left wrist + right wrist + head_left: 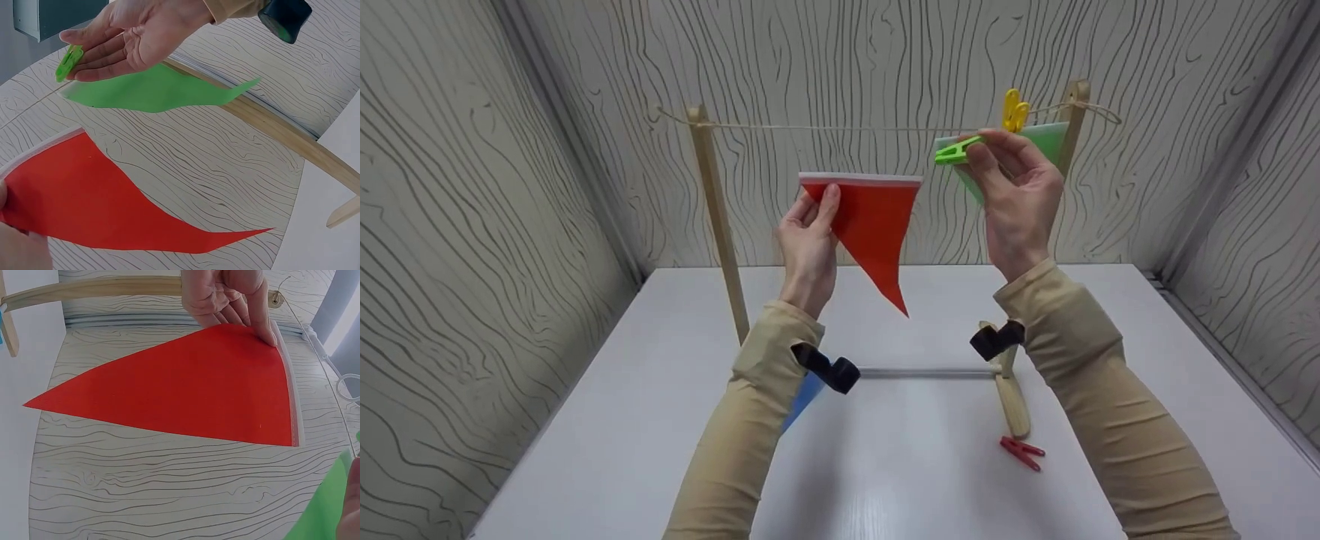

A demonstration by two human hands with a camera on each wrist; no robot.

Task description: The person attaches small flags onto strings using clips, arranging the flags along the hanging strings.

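Observation:
My left hand (810, 251) pinches a red pennant (877, 221) near the left end of its white top hem; the point hangs down. Between thumb and fingers of my right hand (1024, 195) is a green clothespin (958, 151), held at the string (825, 127). Behind that hand hangs a green pennant (152, 90), partly hidden in the head view, with a yellow clothespin (1014, 111) on the string above it. The red pennant is below the string and apart from it, as the right wrist view also shows.
Two wooden posts (718, 225) carry the string, joined low down by a rod (926, 372). A red clothespin (1021, 453) lies on the white table (885, 465) near the right post's foot (1012, 405). Part of a blue pennant (804, 397) shows beside my left sleeve.

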